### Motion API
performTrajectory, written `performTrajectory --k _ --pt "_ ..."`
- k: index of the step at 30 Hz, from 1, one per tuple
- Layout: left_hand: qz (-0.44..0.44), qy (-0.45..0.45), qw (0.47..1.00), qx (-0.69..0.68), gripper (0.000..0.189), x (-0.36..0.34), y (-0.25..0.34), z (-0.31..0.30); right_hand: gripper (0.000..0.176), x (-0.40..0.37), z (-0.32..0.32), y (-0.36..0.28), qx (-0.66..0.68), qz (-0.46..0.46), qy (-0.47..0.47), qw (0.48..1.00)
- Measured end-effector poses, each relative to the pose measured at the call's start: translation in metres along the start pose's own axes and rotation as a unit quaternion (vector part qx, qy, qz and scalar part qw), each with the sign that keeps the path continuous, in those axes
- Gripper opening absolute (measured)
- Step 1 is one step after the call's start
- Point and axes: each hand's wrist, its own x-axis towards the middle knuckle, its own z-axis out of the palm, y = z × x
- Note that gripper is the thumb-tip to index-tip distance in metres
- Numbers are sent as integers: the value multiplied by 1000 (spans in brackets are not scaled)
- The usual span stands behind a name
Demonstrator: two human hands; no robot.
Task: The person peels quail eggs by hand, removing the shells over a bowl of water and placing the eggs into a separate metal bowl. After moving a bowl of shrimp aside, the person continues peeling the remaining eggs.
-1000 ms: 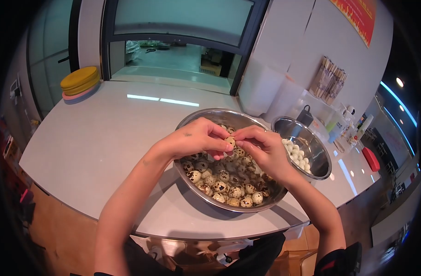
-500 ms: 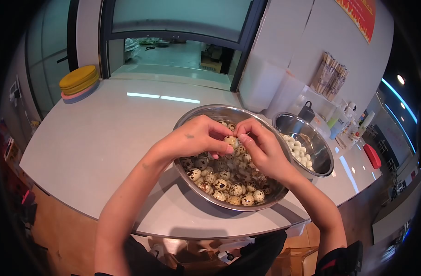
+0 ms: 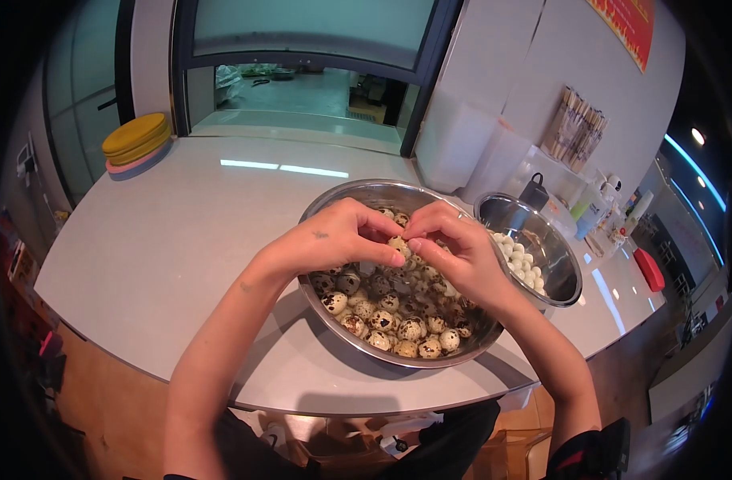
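A speckled quail egg [image 3: 398, 247] is pinched in the fingers of my left hand [image 3: 342, 234], above a large steel bowl [image 3: 374, 192]. The fingertips of my right hand [image 3: 455, 250] are closed together against the egg's upper right side, touching its shell. Part of the egg is hidden behind my fingers. Below both hands, many unpeeled quail eggs [image 3: 382, 321] lie in water in the bowl. To the right stands a smaller steel bowl [image 3: 556, 252] with peeled white eggs [image 3: 521, 261] in it, partly covered by my right hand.
Yellow, pink and blue round pads [image 3: 136, 138] are stacked at the counter's [image 3: 166, 248] far left. Wrapped chopsticks [image 3: 574, 128] stand in a holder at the right wall, near bottles [image 3: 591, 210]. A red case [image 3: 647, 270] lies by the right edge. A serving window [image 3: 302, 100] opens behind.
My right fingers have shifted slightly left and closer over the egg, with the hand turned a little. My left hand keeps hold of the egg in nearly the same place.
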Motion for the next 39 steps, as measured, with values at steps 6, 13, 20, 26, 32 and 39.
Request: performTrajectory --k 6,13,20,26,32,39 --pt "-3 -4 999 -48 29 -1 1 1 7 1 1 0 -34 -36 -24 998" --pt "8 -6 999 -43 30 -1 -1 1 5 1 6 -5 -110 -54 -16 992" --pt "27 3 998 -56 27 -1 0 2 5 0 11 -7 -118 -51 22 991" --pt "39 3 998 -52 25 0 -2 2 4 -1 11 -8 -121 -45 26 991" --pt "35 -9 999 -15 27 -4 2 5 5 1 6 -6 -89 37 59 994" --pt "53 36 992 -108 28 -4 -1 3 9 2 2 -12 -103 -103 39 989"
